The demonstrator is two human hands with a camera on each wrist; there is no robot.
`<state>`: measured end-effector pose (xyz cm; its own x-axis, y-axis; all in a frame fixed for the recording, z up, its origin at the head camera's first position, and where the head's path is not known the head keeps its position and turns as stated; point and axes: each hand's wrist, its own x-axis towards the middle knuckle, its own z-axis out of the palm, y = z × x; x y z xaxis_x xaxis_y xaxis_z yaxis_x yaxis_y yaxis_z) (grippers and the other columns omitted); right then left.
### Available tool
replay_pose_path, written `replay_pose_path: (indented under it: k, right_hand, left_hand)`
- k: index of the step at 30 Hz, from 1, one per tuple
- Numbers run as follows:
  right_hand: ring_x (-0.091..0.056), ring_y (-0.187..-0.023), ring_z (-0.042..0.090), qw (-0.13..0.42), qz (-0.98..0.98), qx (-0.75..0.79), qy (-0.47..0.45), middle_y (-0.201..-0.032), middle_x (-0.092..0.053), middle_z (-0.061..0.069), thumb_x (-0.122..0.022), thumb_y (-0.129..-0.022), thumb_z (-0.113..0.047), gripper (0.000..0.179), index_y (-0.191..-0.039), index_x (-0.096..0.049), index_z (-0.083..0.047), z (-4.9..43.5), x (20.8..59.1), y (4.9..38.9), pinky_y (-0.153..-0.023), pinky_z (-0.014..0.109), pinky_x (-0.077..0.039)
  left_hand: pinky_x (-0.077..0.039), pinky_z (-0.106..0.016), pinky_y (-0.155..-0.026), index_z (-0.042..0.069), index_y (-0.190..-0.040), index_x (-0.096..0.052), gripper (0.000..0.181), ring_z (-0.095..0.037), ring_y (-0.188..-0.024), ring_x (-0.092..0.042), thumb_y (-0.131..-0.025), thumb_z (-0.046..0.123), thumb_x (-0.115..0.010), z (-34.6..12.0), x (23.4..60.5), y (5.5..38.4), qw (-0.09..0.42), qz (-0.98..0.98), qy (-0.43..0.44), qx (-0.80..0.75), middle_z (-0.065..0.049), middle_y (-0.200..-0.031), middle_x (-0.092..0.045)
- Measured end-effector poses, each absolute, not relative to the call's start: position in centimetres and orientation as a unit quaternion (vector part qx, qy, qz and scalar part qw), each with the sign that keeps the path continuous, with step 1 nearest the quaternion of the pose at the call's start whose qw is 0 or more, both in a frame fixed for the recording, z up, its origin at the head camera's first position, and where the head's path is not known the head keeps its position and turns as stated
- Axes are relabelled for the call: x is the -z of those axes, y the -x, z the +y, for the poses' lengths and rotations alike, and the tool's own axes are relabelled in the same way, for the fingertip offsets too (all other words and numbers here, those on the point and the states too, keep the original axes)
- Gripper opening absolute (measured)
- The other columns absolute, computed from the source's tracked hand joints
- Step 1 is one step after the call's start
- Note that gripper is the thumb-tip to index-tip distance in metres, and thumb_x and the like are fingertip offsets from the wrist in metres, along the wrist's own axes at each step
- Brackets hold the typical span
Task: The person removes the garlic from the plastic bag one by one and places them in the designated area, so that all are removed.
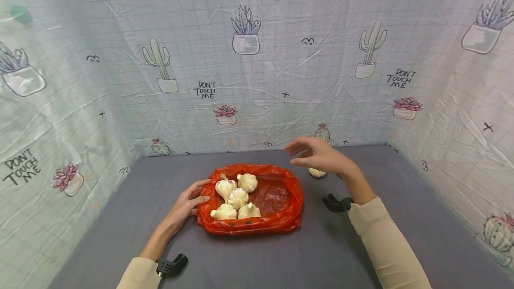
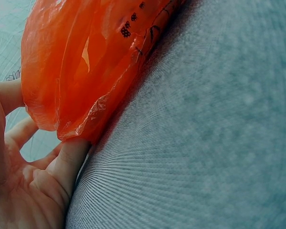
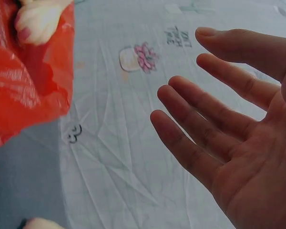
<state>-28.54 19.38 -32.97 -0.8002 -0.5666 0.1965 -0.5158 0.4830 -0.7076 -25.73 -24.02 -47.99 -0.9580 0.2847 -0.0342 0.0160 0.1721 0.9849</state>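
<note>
A red plastic bag (image 1: 296,191) lies with its mouth spread wide, its rim rolled outward. Several garlic bulbs (image 1: 238,199) sit in its left half, and bare red plastic shows on the right. My left hand (image 1: 184,206) rests against the bag's left side, fingers spread and fairly straight along the rim. In the left wrist view, the fingertips of this hand (image 2: 35,183) touch the bag's lower edge (image 2: 81,95). My right hand (image 1: 317,153) is raised beyond the bag's right end, holding nothing, fingers apart. Below it, a single garlic bulb (image 1: 317,173) is partly hidden by the hand.
Both hands work over a grey tabletop (image 1: 249,262). A printed curtain (image 1: 257,79) with cactus drawings hangs along the back and both sides. Black wrist mounts (image 1: 337,203) stick out near each sleeve's cuff.
</note>
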Motion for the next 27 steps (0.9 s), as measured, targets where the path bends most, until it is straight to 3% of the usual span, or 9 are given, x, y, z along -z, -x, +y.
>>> replay_pose_path:
  k: [27]
  right_hand:
    - [-0.07, -0.117, 0.026, 0.127, 0.861, 0.286, 0.401, -0.129, -0.071, 0.01, -0.075, -0.094, -0.019, 0.039, -0.131, -0.067, -0.01, 10.8, 33.6, 32.0, -0.103, 0.04, -0.057]
  left_hand:
    - [-0.064, -0.041, -0.08, 0.013, -0.158, -0.04, 0.059, -0.022, -0.109, -0.07, -0.103, 0.02, -0.062, -24.2, 48.3, 26.0, 0.1, 0.746, -0.109, -0.649, -0.03, -0.152, -0.043]
